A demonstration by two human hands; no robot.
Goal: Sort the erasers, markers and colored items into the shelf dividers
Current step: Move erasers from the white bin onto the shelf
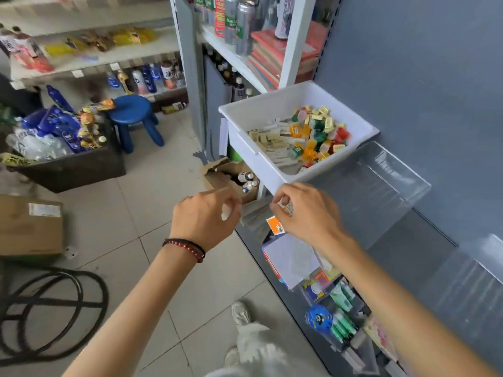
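Right hand (302, 210): thumb and fingers curled in a pinch on a small pale piece (287, 207). It's blurred, so the type is unclear. Left hand (206, 213): fingers curled, pale blur at the tips. Can't tell if it holds anything.

Stock is in the white bin (272, 170), just beyond the right fingertips, with the bin's near corner right over the knuckles. Clear dividers (394, 172) stand on the grey shelf (408, 240), out past the right wrist on its outer side. An orange-and-white pack (275, 225) sits directly under the pinch.

Handling, my read:
- erasers (268, 140): light, rubbery, grippy blocks. Pinch across the short faces; no slip risk.
- markers (277, 156): light, stiff, smooth barrels that will likely roll. Take them mid-barrel, several at once.
- colored items (318, 134): small hard plastic, probably slick. Scoop or pinch them one at a time.
- nothing here looks fragile or heavy.

Orientation:
- markers lie flat and roughly parallel. Their long axes run across the bin, from the wall nearer the left hand toward the colored heap.
- erasers lie flat in a loose stack on the side toward the left hand, with mixed headings.
- colored items are a jumbled heap on the far side from both grips, with no common axis.
- I'd lay markers with the barrel along the divider slot.
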